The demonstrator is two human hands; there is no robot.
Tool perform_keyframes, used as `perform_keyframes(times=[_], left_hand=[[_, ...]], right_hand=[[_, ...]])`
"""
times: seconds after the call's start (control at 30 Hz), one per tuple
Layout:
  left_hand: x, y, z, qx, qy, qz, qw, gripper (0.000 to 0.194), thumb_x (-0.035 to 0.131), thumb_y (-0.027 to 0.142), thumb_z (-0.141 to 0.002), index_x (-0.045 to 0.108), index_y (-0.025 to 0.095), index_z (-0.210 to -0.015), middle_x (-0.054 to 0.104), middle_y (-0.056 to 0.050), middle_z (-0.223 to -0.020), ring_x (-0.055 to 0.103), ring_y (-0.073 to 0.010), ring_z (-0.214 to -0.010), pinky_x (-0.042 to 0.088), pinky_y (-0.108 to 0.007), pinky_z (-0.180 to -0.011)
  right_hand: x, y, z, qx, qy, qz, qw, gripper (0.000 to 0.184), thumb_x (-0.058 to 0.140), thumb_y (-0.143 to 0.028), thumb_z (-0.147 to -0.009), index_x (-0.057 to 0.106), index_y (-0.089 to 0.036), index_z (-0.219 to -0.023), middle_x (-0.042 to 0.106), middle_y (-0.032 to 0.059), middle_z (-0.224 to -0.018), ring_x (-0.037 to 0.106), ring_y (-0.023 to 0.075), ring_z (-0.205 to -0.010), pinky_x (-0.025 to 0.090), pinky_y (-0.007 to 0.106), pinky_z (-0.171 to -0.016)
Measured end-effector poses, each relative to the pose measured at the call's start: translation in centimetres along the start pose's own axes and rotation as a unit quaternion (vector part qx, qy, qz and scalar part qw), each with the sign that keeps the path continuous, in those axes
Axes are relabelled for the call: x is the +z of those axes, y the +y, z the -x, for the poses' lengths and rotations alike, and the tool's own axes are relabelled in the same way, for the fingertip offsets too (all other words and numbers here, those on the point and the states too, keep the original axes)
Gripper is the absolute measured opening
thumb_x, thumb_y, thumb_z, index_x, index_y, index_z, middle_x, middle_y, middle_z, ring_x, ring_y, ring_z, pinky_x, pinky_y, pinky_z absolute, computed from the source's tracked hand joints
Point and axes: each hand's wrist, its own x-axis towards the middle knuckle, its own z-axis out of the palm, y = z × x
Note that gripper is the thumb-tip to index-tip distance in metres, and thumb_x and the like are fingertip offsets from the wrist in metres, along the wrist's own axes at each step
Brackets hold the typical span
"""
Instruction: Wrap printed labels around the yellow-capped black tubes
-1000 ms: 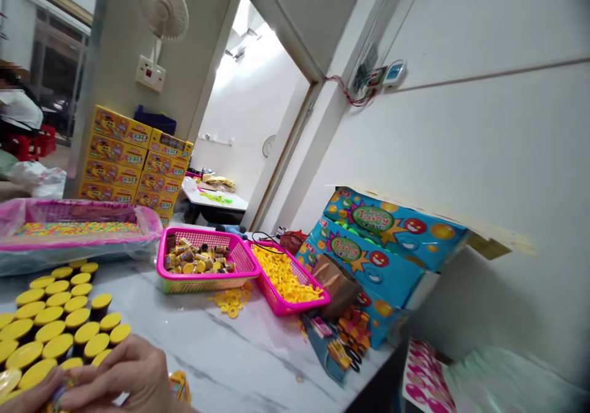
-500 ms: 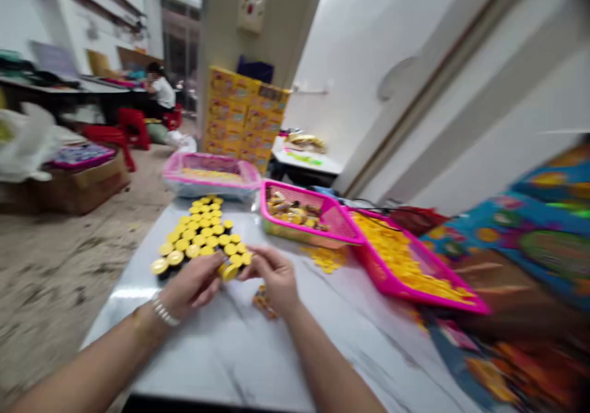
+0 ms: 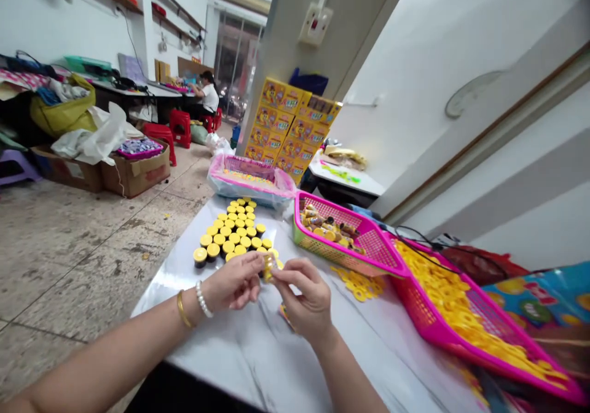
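Note:
My left hand (image 3: 237, 281) and my right hand (image 3: 304, 299) meet over the near side of the table. A small shiny yellow piece (image 3: 268, 267) is pinched between the thumb and forefinger of each; its exact kind is too small to tell. Behind my hands, several dark round containers with yellow lids (image 3: 234, 238) stand upright in a close group, the nearest partly hidden by my fingers. Partly covered by my right hand lies a small colourful printed item (image 3: 286, 316).
A pink basket (image 3: 389, 259) holds small brown-and-yellow bottles. Right of it, another pink basket (image 3: 426, 321) is full of yellow rings. Loose yellow rings (image 3: 358, 283) lie between. A plastic-lined pink basket (image 3: 216, 176) stands at the back, before stacked yellow boxes (image 3: 271, 121). A person (image 3: 211, 98) sits far off.
The view has swung left and sharpened, so the table appears further right. My hands have moved slightly apart from the yellow-lidded group, and a small yellow piece now shows between my fingertips.

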Motion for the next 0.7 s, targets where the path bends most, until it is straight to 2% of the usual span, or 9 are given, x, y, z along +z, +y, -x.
perform_keyframes(times=[0.1,0.17,0.27,0.33,0.43,0.47,0.53,0.6,0.7], left_hand=[[0.3,-0.1,0.3,0.022,0.022,-0.079,0.996,0.09,0.063,0.073,-0.078,0.041,0.011,-0.14,0.062,0.004,-0.054,0.044,-0.0092,-0.03,0.028,-0.017,-0.03],[0.9,-0.5,1.1,0.045,0.06,-0.153,0.985,0.081,0.069,0.066,-0.078,0.048,0.011,-0.133,0.063,0.003,-0.057,0.046,-0.009,-0.033,0.03,-0.017,-0.032],[2.0,-2.0,3.2,0.062,0.109,-0.18,0.976,0.057,0.066,0.058,-0.083,0.06,0.012,-0.116,0.061,0.003,-0.058,0.046,-0.007,-0.036,0.031,-0.016,-0.035],[2.8,-3.6,4.9,0.044,0.125,-0.164,0.977,0.048,0.063,0.056,-0.087,0.064,0.013,-0.109,0.059,0.003,-0.057,0.044,-0.0064,-0.036,0.031,-0.017,-0.036],[3.9,-5.7,6.8,0.015,0.15,-0.173,0.973,0.039,0.064,0.051,-0.087,0.068,0.014,-0.099,0.057,0.003,-0.056,0.045,-0.007,-0.04,0.034,-0.018,-0.041],[4.2,-6.1,7.1,0.018,0.164,-0.184,0.969,0.037,0.066,0.049,-0.086,0.069,0.014,-0.096,0.056,0.003,-0.057,0.047,-0.0074,-0.042,0.036,-0.019,-0.043],[4.5,-6.3,7.2,0.024,0.188,-0.196,0.962,0.036,0.068,0.049,-0.083,0.07,0.014,-0.093,0.056,0.003,-0.058,0.048,-0.0083,-0.044,0.037,-0.02,-0.046],[4.6,-6.0,7.1,0.018,0.2,-0.191,0.961,0.039,0.069,0.054,-0.081,0.068,0.016,-0.089,0.055,0.003,-0.057,0.046,-0.0092,-0.044,0.035,-0.021,-0.045],[4.6,-6.4,6.8,0.004,0.223,-0.198,0.955,0.047,0.065,0.064,-0.081,0.061,0.017,-0.073,0.047,0.004,-0.052,0.041,-0.0096,-0.045,0.031,-0.022,-0.046]], right_hand=[[-3.2,2.4,-4.0,0.02,0.057,0.158,0.986,0.011,0.068,-0.024,-0.088,0.079,-0.024,-0.086,0.066,0.0054,-0.083,0.065,0.0193,-0.076,0.056,0.033,-0.07],[-5.7,3.8,-6.0,0.076,0.061,0.23,0.968,0.012,0.071,-0.028,-0.084,0.08,-0.022,-0.089,0.07,0.0087,-0.09,0.065,0.0242,-0.083,0.055,0.041,-0.079],[-8.1,4.7,-4.9,0.158,0.015,0.182,0.97,0.024,0.069,-0.034,-0.085,0.08,-0.022,-0.103,0.073,0.0064,-0.089,0.065,0.0199,-0.072,0.055,0.038,-0.073],[-8.1,4.6,-1.6,0.183,-0.062,0.12,0.974,0.024,0.066,-0.037,-0.088,0.081,-0.024,-0.102,0.072,0.0039,-0.082,0.063,0.0164,-0.063,0.054,0.033,-0.066],[-6.6,4.8,4.2,0.194,-0.176,0.072,0.962,0.016,0.069,-0.033,-0.086,0.083,-0.027,-0.093,0.073,0.0032,-0.083,0.066,0.0165,-0.07,0.053,0.03,-0.066],[-6.0,5.0,5.7,0.201,-0.195,0.066,0.958,0.015,0.07,-0.032,-0.085,0.083,-0.027,-0.09,0.073,0.0034,-0.084,0.067,0.0166,-0.072,0.053,0.03,-0.068],[-5.0,5.4,7.3,0.207,-0.202,0.065,0.955,0.012,0.071,-0.03,-0.083,0.082,-0.025,-0.083,0.072,0.0041,-0.083,0.067,0.0175,-0.075,0.053,0.03,-0.071],[-4.5,5.2,7.5,0.193,-0.181,0.078,0.961,0.017,0.068,-0.029,-0.084,0.077,-0.022,-0.072,0.069,0.0043,-0.077,0.066,0.018,-0.074,0.053,0.03,-0.07],[-4.7,3.8,6.6,0.126,-0.14,0.117,0.975,0.038,0.057,-0.028,-0.092,0.066,-0.02,-0.056,0.06,0.0022,-0.058,0.061,0.016,-0.056,0.049,0.027,-0.054]])
